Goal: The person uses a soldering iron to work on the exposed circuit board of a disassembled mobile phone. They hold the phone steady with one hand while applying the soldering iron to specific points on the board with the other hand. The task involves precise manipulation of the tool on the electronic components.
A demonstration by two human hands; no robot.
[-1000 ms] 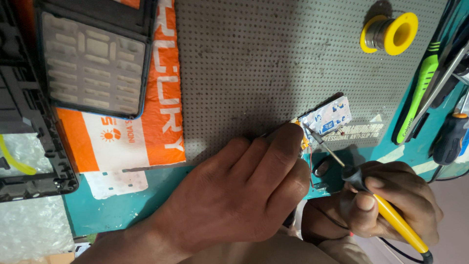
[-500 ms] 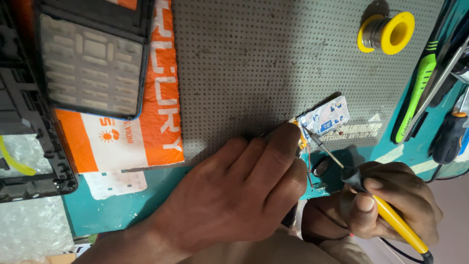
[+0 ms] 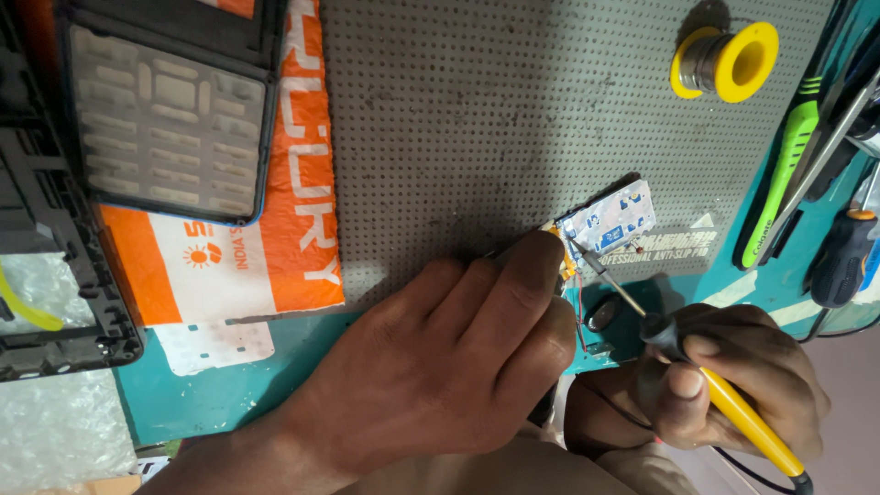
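Yellow soldering iron [image 3: 733, 412] in right hand's [image 3: 724, 385] closed grip, tip on circuit board [image 3: 610, 220].

Grey perforated work mat [image 3: 477, 119] over most of the bench, scuffed and speckled with dark marks; teal bench surface [image 3: 220, 394] showing along its lower edge and at the right; orange and white printed pouch [image 3: 266, 238] lying flat at the left, partly under a black keypad panel [image 3: 160, 119]; black plastic frame [image 3: 46, 266] at the far left edge, over clear bubble wrap [image 3: 55, 431]; yellow spool of solder wire [image 3: 729, 60] at upper right; green-handled tool [image 3: 788, 165] and dark-handled screwdriver [image 3: 843, 257] along the right edge; soft, even light, faint shadows.
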